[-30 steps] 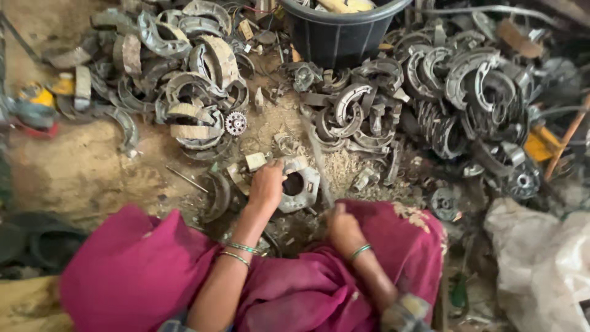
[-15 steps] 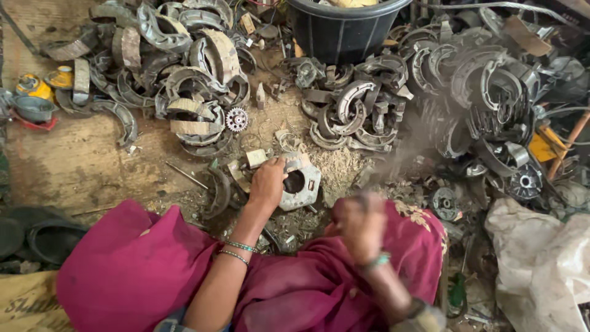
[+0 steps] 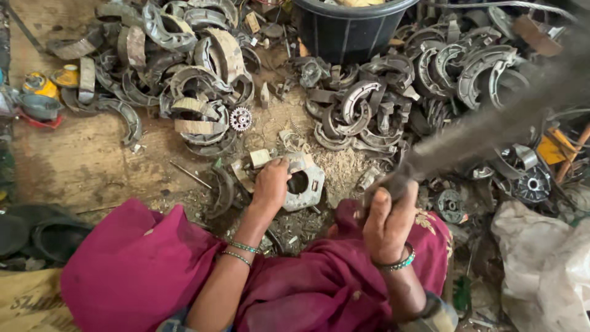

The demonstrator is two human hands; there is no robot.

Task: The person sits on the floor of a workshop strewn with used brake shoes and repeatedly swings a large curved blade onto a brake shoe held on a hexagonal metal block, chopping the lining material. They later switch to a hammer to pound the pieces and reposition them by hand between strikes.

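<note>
My left hand (image 3: pixel 270 183) presses down on a grey metal plate with a round hole (image 3: pixel 304 181) that lies on the dirt floor in front of my knees. My right hand (image 3: pixel 387 224) is raised and gripped around the handle of a long dark tool (image 3: pixel 473 132), which is blurred by motion and stretches up to the right. A thin metal rod (image 3: pixel 190 174) lies on the ground left of the plate. My lap is covered in magenta cloth (image 3: pixel 319 283).
Heaps of curved metal brake shoes (image 3: pixel 203 67) lie left and another heap (image 3: pixel 369 104) right of centre. A black bucket (image 3: pixel 350 27) stands at the top. A small gear (image 3: pixel 240 118), yellow caps (image 3: pixel 37 83), black rubber pieces (image 3: pixel 37 233) and a white sack (image 3: pixel 541 270) surround me.
My right hand has lifted from the ground beside the plate and swung the long tool upward to the right. The left hand has stayed on the plate.
</note>
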